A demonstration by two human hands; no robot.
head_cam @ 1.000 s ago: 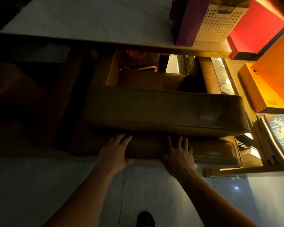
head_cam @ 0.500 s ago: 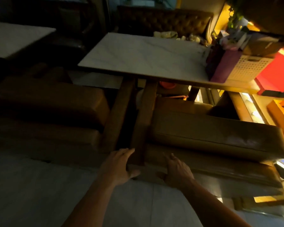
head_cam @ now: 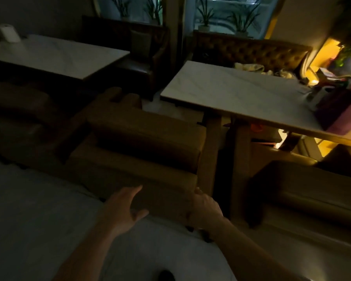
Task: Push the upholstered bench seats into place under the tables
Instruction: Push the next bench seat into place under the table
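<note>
Dim room, low contrast. Far left: white-topped table [head_cam: 55,55] with a paper roll [head_cam: 8,33] on its far corner, and a dark bench [head_cam: 18,102] below its near edge.

Centre: brown upholstered bench seat [head_cam: 142,142], stacked cushions, sitting in the gap between the two tables rather than under either top. Its near face meets the pale floor [head_cam: 28,209].

Left hand [head_cam: 123,207]: open, fingers spread and extended, palm toward the bench's near lower face. Looks like contact at the fingertips, but too dark to be sure.

Right hand [head_cam: 204,207]: on the bench's near right corner, fingers curled over the edge; can't tell how hard it bears on it.

Just right of that corner: wooden leg frame [head_cam: 209,155] of the marble-topped table [head_cam: 241,92].

Right of the frame: second bench [head_cam: 304,185], its far part tucked under that tabletop.

Far right: purple box [head_cam: 340,116] and clutter on the table's end, lit yellow from behind. Tufted booth back [head_cam: 251,51] and potted plants [head_cam: 205,15] along the far wall.

Bottom centre: dark shoe tip [head_cam: 166,275].
</note>
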